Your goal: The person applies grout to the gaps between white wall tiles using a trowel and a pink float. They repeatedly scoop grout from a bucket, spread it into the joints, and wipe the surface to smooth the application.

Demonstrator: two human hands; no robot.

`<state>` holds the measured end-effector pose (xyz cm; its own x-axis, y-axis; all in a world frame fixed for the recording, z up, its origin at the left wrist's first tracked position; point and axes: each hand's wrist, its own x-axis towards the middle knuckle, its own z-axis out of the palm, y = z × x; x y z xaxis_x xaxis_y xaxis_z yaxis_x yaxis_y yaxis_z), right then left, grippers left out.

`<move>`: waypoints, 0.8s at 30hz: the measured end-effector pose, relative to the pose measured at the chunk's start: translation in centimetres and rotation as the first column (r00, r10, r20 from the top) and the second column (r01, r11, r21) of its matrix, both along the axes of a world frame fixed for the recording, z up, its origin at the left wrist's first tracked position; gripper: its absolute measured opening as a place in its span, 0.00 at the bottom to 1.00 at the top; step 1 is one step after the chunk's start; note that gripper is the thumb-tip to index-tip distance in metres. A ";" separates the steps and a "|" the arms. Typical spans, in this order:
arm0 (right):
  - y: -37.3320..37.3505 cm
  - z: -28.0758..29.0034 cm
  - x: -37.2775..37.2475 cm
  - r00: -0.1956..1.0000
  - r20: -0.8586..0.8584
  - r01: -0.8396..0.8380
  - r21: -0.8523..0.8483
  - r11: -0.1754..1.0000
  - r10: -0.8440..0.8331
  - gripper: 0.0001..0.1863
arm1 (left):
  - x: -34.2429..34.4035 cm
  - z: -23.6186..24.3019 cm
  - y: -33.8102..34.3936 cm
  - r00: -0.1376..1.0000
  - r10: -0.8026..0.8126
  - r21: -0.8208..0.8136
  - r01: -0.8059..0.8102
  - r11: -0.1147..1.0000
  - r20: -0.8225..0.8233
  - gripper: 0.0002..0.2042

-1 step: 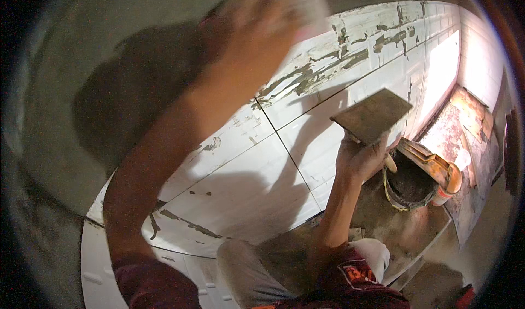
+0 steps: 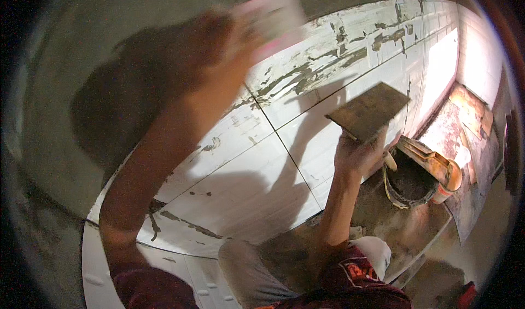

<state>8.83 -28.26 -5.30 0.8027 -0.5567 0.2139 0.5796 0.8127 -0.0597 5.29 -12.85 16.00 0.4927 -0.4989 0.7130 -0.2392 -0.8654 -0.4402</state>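
My left hand (image 2: 229,41) is raised at the upper left against the wall, smeared by motion. It grips a flat, pale rectangular pad (image 2: 273,22) with pink along its edge; the blur hides its exact kind. My right hand (image 2: 361,150) holds up a rectangular trowel (image 2: 372,112), its flat face stained brown and grey. The trowel is in front of white wall tiles (image 2: 262,172), which carry smears of grey mortar, thickest along their upper edge. A pale, rounded handle end (image 2: 390,162) shows beside my right hand.
Right of my right hand stands a bucket (image 2: 410,186) with dark contents, an orange-brown tool (image 2: 432,161) across its rim. Bare grey wall (image 2: 65,90) rises above the tiles. My knee (image 2: 249,270) is close to the tiled wall. A stained board (image 2: 470,112) lies at the far right.
My left hand and the pale pad have swept left along the top of the tiles. The trowel in my right hand has shifted slightly left, showing more of its face.
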 end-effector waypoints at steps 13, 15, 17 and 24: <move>5.9 10.4 1.2 0.981 0.190 -0.019 -0.125 0.992 0.043 0.23 | -30.1 -6.7 16.1 0.631 0.677 -0.220 -0.650 0.728 0.378 0.21; 5.6 10.6 2.3 0.984 0.176 0.045 -0.172 0.984 -0.014 0.24 | -29.5 -7.6 16.3 0.651 0.677 -0.363 -0.573 0.735 0.345 0.22; 5.4 10.9 2.8 0.987 0.161 0.042 -0.195 0.980 -0.010 0.25 | -29.2 -8.1 16.1 0.612 0.709 -0.430 -0.568 0.702 0.349 0.23; 4.8 11.7 3.7 0.988 0.149 0.083 -0.265 0.961 -0.044 0.24 | -32.2 -9.4 19.7 0.643 0.681 -0.237 -0.643 0.728 0.350 0.25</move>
<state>12.51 -23.45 6.40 0.7188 -0.5115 0.4708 0.6477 0.7387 -0.1864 -26.91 6.89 6.56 0.3405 -0.0798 0.9368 0.5862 -0.7610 -0.2779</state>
